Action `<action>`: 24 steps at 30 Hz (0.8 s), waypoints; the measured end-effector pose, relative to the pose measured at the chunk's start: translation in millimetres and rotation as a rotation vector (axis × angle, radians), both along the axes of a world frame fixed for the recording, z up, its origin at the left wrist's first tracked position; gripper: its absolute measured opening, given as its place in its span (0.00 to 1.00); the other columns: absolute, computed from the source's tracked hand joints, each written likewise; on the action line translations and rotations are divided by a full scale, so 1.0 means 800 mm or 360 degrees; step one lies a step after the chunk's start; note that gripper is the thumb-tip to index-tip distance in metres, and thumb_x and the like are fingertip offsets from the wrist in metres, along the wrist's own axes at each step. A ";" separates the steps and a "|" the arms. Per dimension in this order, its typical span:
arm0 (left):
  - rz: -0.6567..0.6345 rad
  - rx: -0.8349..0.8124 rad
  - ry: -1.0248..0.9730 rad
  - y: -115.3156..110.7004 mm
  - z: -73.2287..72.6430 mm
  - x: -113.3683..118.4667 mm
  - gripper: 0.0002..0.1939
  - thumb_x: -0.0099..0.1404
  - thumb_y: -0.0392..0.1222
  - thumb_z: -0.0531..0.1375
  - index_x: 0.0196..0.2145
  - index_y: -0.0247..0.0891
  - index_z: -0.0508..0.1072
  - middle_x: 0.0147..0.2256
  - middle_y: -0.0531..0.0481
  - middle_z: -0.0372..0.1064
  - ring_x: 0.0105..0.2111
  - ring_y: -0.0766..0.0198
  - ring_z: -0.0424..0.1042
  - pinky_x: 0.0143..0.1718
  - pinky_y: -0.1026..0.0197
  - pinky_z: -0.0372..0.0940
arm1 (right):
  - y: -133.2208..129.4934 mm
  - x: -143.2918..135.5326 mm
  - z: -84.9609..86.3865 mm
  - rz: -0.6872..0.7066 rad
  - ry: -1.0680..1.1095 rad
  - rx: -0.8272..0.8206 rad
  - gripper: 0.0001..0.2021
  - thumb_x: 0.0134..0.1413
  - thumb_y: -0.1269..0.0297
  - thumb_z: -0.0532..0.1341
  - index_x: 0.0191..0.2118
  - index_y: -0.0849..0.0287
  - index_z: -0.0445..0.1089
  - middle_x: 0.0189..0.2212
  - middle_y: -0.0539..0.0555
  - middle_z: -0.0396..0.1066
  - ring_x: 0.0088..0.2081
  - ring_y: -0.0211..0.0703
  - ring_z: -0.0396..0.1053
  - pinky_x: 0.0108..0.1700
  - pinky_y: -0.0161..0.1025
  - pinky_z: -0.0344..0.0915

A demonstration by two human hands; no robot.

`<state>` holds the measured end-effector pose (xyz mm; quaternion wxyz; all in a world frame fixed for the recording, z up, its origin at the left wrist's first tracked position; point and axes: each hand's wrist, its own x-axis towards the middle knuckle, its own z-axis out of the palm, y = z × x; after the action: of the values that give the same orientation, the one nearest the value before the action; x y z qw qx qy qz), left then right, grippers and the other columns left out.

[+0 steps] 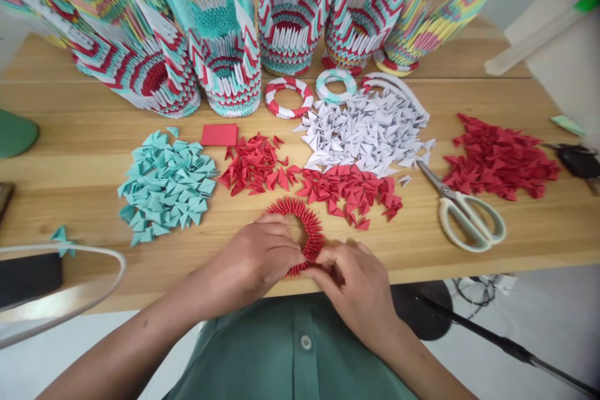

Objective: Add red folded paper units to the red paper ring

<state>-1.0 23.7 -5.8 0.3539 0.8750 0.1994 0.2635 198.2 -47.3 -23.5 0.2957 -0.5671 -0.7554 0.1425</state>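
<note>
A ring of folded red paper pieces (313, 229) lies at the table's front edge, its points sticking outward. My left hand (265, 256) grips the ring's left and near side, fingers curled over it. At the near right rim, my right hand (354, 278) is closed with thumb and forefinger pinched against the ring; whether a loose piece is between them is hidden. Just beyond the ring are loose red paper triangles (349, 190) and a smaller red heap (253, 165). A turquoise heap (169, 184) lies to the left, a white heap (365, 131) farther back.
Scissors (462, 209) lie right of the heaps, beside another red pile (501, 156). Several folded-paper swan baskets (229, 69) line the back. Two paper rings (289, 98) and a red paper block (220, 134) sit before them. A white cable (119, 262) loops at the left.
</note>
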 end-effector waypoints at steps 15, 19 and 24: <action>0.0066 0.0163 -0.0118 0.004 -0.002 -0.011 0.07 0.70 0.31 0.56 0.39 0.36 0.75 0.36 0.47 0.78 0.39 0.62 0.75 0.53 0.54 0.64 | -0.022 0.034 0.000 0.0138 0.0249 0.0043 0.09 0.64 0.60 0.60 0.33 0.55 0.64 0.21 0.45 0.68 0.23 0.37 0.64 0.29 0.36 0.61; 0.0185 0.0073 -0.0315 -0.016 0.024 -0.012 0.04 0.68 0.33 0.61 0.40 0.37 0.76 0.36 0.48 0.79 0.39 0.63 0.76 0.54 0.54 0.64 | -0.035 0.068 -0.002 -0.0054 0.0120 0.0071 0.03 0.63 0.64 0.59 0.37 0.55 0.67 0.26 0.47 0.71 0.25 0.38 0.68 0.30 0.37 0.64; -0.0177 -0.0904 -0.0368 -0.095 0.035 -0.031 0.13 0.74 0.45 0.53 0.48 0.44 0.75 0.42 0.47 0.79 0.44 0.61 0.77 0.52 0.56 0.70 | -0.026 0.099 -0.002 -0.0220 -0.0043 0.0097 0.04 0.64 0.67 0.57 0.42 0.55 0.69 0.34 0.52 0.74 0.35 0.43 0.73 0.37 0.38 0.68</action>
<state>-25.6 -52.5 21.8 0.6183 0.7151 0.1752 0.2751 277.3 -67.8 -25.0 0.3117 -0.6105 -0.7223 0.0911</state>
